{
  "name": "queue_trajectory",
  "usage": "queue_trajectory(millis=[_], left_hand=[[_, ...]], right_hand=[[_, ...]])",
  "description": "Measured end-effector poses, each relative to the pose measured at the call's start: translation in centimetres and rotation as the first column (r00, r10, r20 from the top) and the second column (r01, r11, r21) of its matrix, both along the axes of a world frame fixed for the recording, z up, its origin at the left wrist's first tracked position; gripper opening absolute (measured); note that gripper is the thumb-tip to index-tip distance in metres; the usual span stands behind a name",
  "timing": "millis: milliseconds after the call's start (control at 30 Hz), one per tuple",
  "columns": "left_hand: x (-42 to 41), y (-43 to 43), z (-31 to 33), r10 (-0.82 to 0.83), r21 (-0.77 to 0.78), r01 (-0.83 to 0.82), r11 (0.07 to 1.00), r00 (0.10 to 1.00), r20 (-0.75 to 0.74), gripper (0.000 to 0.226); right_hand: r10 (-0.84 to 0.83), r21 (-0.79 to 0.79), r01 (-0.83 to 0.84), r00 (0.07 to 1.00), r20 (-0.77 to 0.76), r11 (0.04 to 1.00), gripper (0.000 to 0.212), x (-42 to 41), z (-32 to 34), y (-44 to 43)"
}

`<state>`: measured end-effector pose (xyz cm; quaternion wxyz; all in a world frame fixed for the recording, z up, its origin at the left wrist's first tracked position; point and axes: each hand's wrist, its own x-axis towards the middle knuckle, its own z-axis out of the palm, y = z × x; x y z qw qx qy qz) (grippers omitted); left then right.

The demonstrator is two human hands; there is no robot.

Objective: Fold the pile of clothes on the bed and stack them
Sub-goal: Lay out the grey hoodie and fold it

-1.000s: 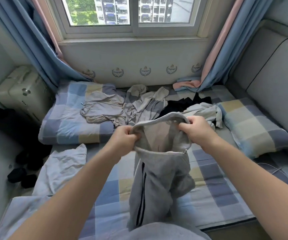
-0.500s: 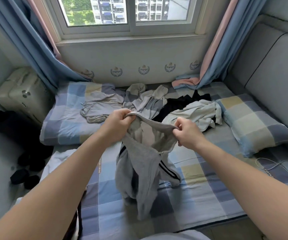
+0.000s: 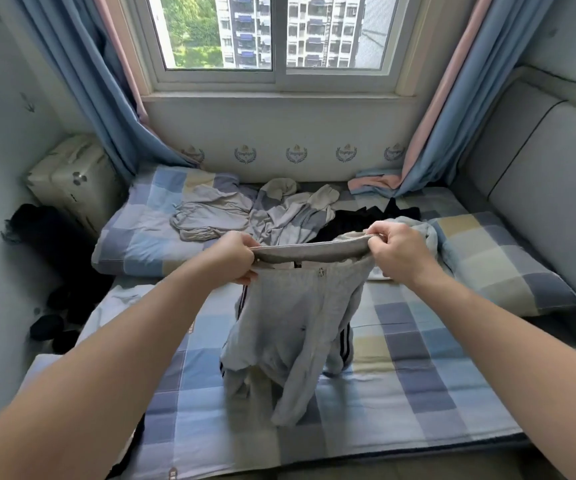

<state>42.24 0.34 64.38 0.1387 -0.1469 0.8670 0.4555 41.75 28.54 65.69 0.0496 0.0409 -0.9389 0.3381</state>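
We hold the grey garment (image 3: 297,313) up over the bed (image 3: 418,375). Our left hand (image 3: 236,259) and right hand (image 3: 397,252) each grip one end of its top band, which is stretched between them. Its dark-striped lower part hangs down and bunches on the checked sheet. The unfolded pile of clothes (image 3: 279,216) lies beyond, under the window.

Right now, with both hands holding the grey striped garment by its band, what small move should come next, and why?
Probably lift it higher and shake it. The left hand and right hand pinch the band of the grey garment with dark side stripes taut, yet its lower part hangs twisted and bunches on the checked bed sheet.
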Motion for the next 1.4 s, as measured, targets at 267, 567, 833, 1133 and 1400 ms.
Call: queue_trajectory(millis=[267, 567, 833, 1133, 1400], left_hand=[[8.2, 7.5, 6.9, 0.095, 0.213, 0.006, 0.977, 0.883, -0.459, 0.041], [14.0, 12.1, 12.8, -0.101, -0.154, -0.058, 0.986, 0.529, -0.843, 0.038], [15.1, 14.5, 10.6, -0.27, -0.355, -0.187, 0.916, 0.369, -0.889, 0.014], [14.1, 13.2, 9.8, -0.205, -0.286, -0.103, 0.953, 0.476, -0.855, 0.015], [6.6, 10.3, 10.8, -0.326, -0.234, 0.229, 0.945, 0.736, -0.594, 0.074]], right_hand=[[0.015, -0.324, 0.009, 0.997, 0.071, 0.946, 0.027, 7.5, 6.9, 6.4], [0.216, -0.349, -0.283, 0.952, -0.218, 0.894, 0.035, 13.1, 14.6, 13.5], [0.379, 0.351, -0.266, 0.872, -0.309, 0.898, 0.01, 13.5, 12.6, 15.8], [0.287, -0.457, -0.306, 0.951, -0.111, 0.835, 0.019, 13.5, 12.0, 13.3], [0.454, -0.657, -0.215, 0.864, 0.216, 0.723, 0.049, 5.0, 11.0, 13.5]])
